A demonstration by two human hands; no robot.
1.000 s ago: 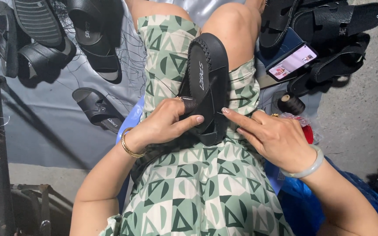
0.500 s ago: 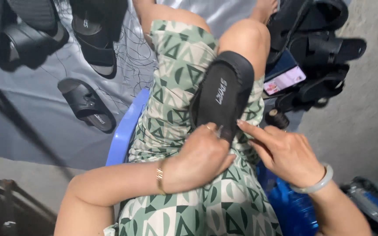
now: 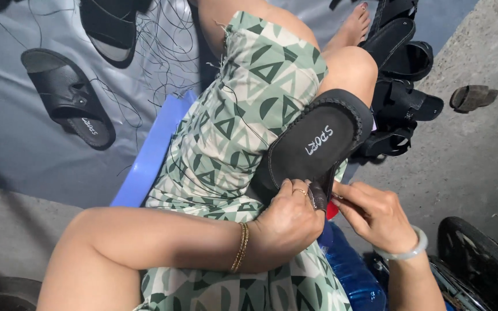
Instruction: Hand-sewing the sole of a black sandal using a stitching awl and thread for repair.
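A black slide sandal (image 3: pixel 312 144) lies across my lap on the green patterned dress (image 3: pixel 231 132), sole side down, its stitched rim showing. My left hand (image 3: pixel 286 222), with a gold bangle at the wrist, grips the sandal's near end, fingers curled over the edge. My right hand (image 3: pixel 376 216), wearing a pale bracelet, pinches the same end from the right, fingertips touching a small dark flap there. A red bit (image 3: pixel 332 210) shows between the two hands.
More black sandals lie on the grey sheet: one at left (image 3: pixel 67 98), one at top (image 3: pixel 110 29), a pile at upper right (image 3: pixel 402 86). Loose black threads (image 3: pixel 162 52) litter the sheet. A blue stool edge (image 3: pixel 148 155), blue bag (image 3: pixel 350 276), brown sandal (image 3: pixel 472 97) and wheel (image 3: pixel 479 259) surround me.
The view swung left and closer. The sandal has turned more crosswise on my lap, and both hands have closed in on its near end.
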